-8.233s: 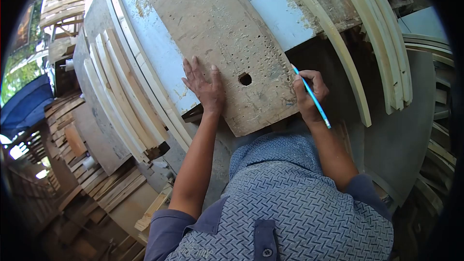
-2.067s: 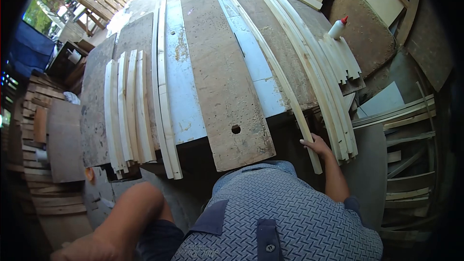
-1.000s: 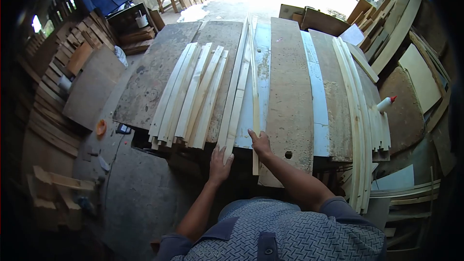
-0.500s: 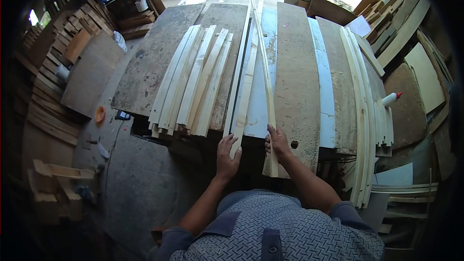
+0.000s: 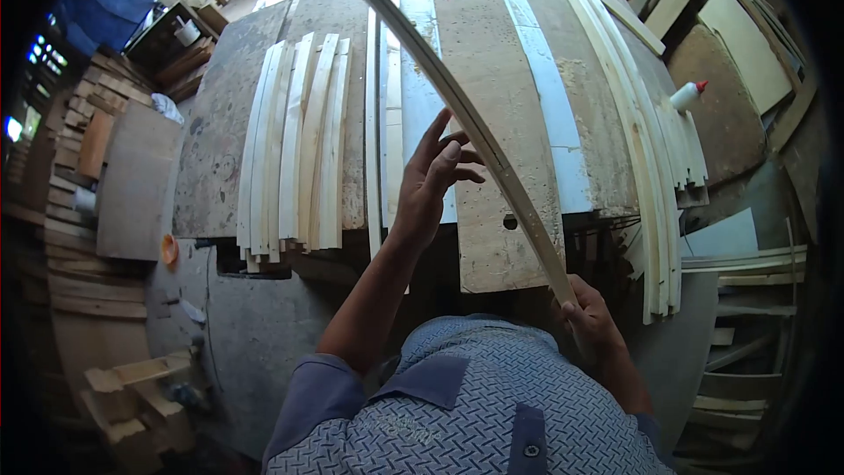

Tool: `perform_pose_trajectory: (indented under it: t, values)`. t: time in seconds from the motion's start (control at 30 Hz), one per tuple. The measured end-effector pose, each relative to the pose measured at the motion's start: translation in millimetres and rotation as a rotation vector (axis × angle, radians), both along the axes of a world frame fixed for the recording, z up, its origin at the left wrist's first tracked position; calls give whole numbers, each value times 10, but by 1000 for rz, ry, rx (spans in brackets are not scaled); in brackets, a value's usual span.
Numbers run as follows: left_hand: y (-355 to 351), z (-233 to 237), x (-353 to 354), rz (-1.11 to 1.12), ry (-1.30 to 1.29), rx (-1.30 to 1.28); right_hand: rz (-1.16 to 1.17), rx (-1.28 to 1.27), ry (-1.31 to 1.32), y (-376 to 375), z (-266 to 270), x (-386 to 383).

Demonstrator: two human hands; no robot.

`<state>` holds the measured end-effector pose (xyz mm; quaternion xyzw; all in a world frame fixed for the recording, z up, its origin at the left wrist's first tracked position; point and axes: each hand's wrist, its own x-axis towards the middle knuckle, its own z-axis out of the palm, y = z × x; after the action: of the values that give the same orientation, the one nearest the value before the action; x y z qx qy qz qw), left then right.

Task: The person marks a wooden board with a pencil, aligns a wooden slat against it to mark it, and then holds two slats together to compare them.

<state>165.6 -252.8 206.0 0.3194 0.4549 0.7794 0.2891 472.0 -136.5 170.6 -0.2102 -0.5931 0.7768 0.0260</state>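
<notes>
A long, narrow wooden strip (image 5: 479,134) slants across the view, with a groove running along the side that faces me. My right hand (image 5: 591,310) is closed around its lower end, close to my body. Under the strip's middle, my left hand (image 5: 431,171) is raised with fingers spread, its index fingertip right at the strip's edge. Below my left hand, another long pale strip (image 5: 393,92) lies on the worktable (image 5: 492,251) beside a light blue panel (image 5: 545,66).
Pale wooden strips (image 5: 290,149) lie side by side at the table's left. More long strips (image 5: 629,154) lie on the right and overhang the front edge. Beside them stands a white glue bottle (image 5: 684,97) with a red tip. Stacked boards (image 5: 92,185) line the left side.
My right hand has moved right and toward my body, lifting the strip off the table. My left hand has risen from the other strip toward the lifted one. The view has shifted.
</notes>
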Motion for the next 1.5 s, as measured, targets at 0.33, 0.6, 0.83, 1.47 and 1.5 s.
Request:
perform_pose_trajectory:
  t: [0.33,0.6,0.83,1.47,1.5]
  values:
    - [-59,190,255,61,88,-27,35,386,-55,165,231,321]
    - [-140,220,254,23,81,-32,46,429,-20,191,245,315]
    - [-212,190,233,-13,41,18,100,491,-30,291,304,346]
    - [-991,-362,689,-4,28,-113,367,302,-323,869,643,472]
    - [-1005,-374,684,-15,53,-98,373,310,-319,880,669,436]
